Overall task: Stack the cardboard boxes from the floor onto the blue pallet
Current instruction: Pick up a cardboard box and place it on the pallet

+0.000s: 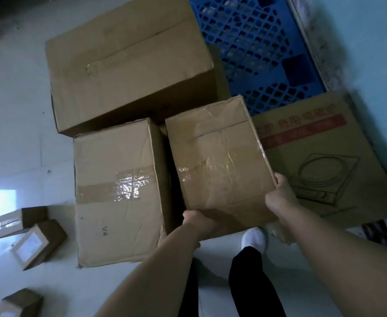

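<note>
I hold a taped cardboard box (220, 156) in front of me. My left hand (199, 223) grips its near left corner and my right hand (281, 195) grips its near right corner. The blue pallet (256, 46) lies beyond it at the upper right. A large box (128, 62) sits at the pallet's left side. A medium box marked V4 (117, 191) stands just left of the held one. A flat printed box (325, 161) with a red band lies to the right, near the pallet's front edge.
Three small boxes lie on the pale floor at the lower left (16, 220) (36, 243) (20, 303). My legs and a white shoe (254, 239) are below the held box. A light blue wall (371, 42) runs behind the pallet on the right.
</note>
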